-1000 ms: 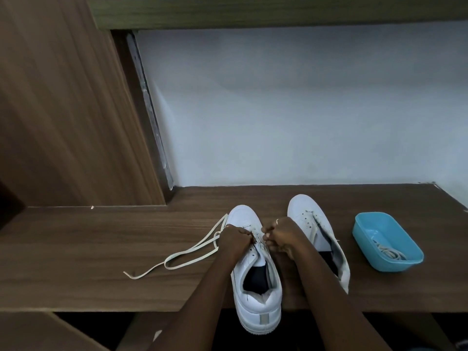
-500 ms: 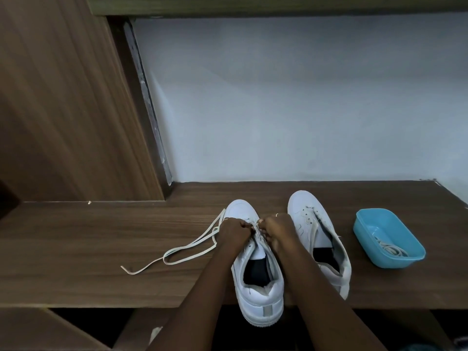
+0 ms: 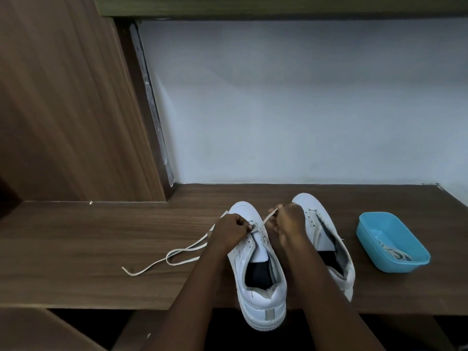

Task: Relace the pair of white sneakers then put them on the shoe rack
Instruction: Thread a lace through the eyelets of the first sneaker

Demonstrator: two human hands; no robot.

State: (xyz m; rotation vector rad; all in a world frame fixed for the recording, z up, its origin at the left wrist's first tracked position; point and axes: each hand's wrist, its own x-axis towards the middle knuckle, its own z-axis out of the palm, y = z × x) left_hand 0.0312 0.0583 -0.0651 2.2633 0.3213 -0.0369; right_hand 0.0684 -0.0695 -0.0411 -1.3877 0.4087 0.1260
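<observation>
A blue rectangular plastic tub (image 3: 395,266) sits at the right of the brown wooden desk (image 3: 88,249) and holds a coiled white shoelace (image 3: 395,253). Left of it stand an unlaced white sneaker (image 3: 316,219) and a white low-top sneaker (image 3: 260,300) whose heel overhangs the desk edge. Over the low-top's eyelets, the left hand (image 3: 229,228) pinches a flat cream lace (image 3: 177,254) in curled fingers (image 3: 244,225). The right hand (image 3: 288,219) grips its other end.

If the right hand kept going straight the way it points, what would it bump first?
Probably the white wall; the right hand, pinching the lace, points away between the left sneaker and right sneaker, though depth is unclear.
</observation>
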